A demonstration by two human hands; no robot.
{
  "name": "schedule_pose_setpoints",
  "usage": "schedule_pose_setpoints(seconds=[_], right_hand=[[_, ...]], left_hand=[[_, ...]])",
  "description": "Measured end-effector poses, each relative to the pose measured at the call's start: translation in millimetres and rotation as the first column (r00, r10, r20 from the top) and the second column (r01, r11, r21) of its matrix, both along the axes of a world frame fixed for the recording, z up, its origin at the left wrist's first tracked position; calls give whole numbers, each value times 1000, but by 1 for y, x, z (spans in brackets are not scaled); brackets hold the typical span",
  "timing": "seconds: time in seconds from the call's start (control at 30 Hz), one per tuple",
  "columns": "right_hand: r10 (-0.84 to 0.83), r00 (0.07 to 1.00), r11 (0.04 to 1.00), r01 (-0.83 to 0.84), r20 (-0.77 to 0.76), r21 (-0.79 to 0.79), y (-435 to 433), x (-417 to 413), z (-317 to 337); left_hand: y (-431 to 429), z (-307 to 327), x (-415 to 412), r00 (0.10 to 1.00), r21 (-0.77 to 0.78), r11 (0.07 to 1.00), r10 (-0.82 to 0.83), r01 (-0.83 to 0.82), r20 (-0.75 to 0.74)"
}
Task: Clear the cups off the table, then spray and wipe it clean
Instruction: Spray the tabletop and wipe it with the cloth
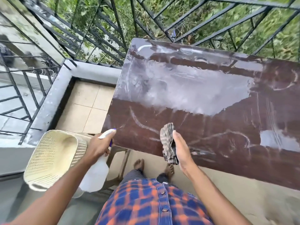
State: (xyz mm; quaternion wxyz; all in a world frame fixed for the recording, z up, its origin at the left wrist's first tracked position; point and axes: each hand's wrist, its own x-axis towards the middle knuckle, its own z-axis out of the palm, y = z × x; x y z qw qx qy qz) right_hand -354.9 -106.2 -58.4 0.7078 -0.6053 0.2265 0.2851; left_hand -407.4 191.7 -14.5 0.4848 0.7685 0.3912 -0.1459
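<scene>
The dark brown table (227, 127) fills the right half of the view, its top glossy with wet streaks and sky glare; no cups stand on it. My left hand (99, 146) grips a white spray bottle (95, 174) by its trigger head, the nozzle (108, 132) aimed at the table's near left corner. My right hand (181, 150) holds a folded striped grey-brown cloth (168, 143) upright, just above the table's front edge.
A cream perforated plastic basket (52, 158) sits on a plastic chair at my left, behind the bottle. Black metal railing (100, 34) borders the balcony at the left and far side, with greenery beyond. Beige tiled floor (86, 104) shows left of the table.
</scene>
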Motion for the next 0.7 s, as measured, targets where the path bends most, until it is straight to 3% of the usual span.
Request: schedule_pose_setpoints(seconds=[0.2,0.5,0.7], right_hand=[[-116,993,993,116,5,-22,20,-7,2],[-242,970,965,244,40,-92,36,-13,7],[-369,926,901,376,74,-217,21,-29,6]], left_hand=[[-5,-1,6,998,-80,996,-28,24,-52],[-25,-8,22,990,-233,963,-140,134,-7],[-55,-12,38,939,-322,887,-344,330,15]])
